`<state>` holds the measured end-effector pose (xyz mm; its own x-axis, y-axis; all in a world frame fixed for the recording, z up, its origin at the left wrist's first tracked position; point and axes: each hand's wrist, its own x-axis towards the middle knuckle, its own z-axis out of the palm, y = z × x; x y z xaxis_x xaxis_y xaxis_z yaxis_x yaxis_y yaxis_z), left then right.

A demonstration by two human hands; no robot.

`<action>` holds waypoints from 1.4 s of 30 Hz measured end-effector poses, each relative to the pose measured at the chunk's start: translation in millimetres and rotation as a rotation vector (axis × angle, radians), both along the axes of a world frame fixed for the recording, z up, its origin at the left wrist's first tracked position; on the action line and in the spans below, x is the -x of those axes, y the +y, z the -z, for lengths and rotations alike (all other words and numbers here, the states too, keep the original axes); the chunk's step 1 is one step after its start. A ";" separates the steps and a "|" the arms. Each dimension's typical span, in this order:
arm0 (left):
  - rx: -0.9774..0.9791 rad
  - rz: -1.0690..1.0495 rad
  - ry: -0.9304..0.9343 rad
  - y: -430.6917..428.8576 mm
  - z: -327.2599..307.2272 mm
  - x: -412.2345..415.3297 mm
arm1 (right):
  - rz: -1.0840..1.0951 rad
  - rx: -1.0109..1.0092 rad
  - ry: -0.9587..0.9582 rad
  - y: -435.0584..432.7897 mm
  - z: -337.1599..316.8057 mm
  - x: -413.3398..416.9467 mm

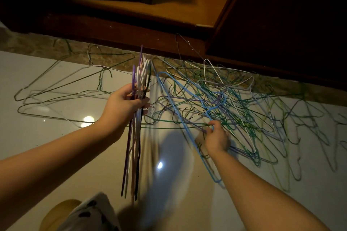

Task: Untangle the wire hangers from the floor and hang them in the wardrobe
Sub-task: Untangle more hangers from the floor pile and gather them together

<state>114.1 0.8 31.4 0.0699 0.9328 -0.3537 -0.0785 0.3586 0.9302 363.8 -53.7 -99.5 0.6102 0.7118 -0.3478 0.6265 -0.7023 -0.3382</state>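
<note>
So the left hand [125, 102] has its grip closed around a bundle of sorted hangers [135, 137], purple, white and dark ones, held upright by the necks with the bottoms hanging down toward the floor [47, 137]. The right hand [216, 138] has its grip pinched on a light blue hanger [180, 118] that lies at the left edge of the big tangled pile [234, 110], mostly green, blue and white wire, spread over the floor to the right. A few loose greenish hangers [62, 90] lie flat further left, well apart from the mess. The open wardrobe [169, 5] is at the far side, just past the pile.

Where this could go sideways, I reckon: the blue one's hook sits right in the thick of the knot, so a straight yank would probably drag half the pile along or bend the wire. Also the bundle on the left is only gripped at the necks, so if one hook snags a floor hanger while moving, the whole stack could fan out and slip. Lighting's dim too, so it's hard to tell which loops actually cross.
</note>
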 end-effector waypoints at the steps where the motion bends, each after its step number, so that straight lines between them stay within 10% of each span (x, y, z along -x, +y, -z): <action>1: 0.002 -0.002 0.001 0.0 0.5 -0.3 | 0.043 -0.073 0.057 -0.9 -0.9 0.9; 25: -0.019 -0.148 0.049 3.0 5.5 -10.4 | 0.533 -0.525 1.096 -23.0 -83.1 120.2; 42: -0.048 -0.046 0.018 2.7 4.9 -0.7 | 0.012 -0.417 0.809 -4.9 -91.7 172.1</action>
